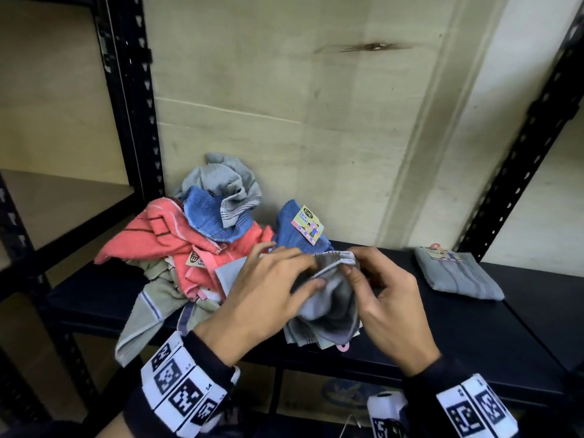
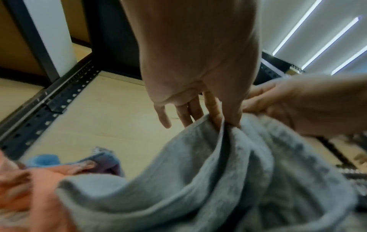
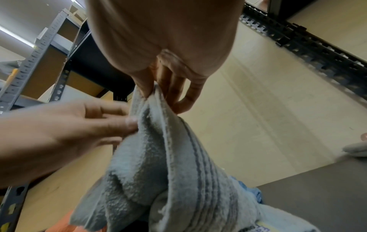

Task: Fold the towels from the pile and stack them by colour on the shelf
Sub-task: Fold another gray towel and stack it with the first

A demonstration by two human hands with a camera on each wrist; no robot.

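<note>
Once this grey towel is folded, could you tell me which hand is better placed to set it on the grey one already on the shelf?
Probably the right hand. The folded grey towel lies on the shelf to its right, with bare shelf between. The left hand, also pinching the held grey towel, sits beside the pile.

Storeroom, black slotted metal shelving, strip ceiling lights

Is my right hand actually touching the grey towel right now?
Touching. The right wrist view shows the right hand pinching the top edge of the grey towel between thumb and fingers.
</note>
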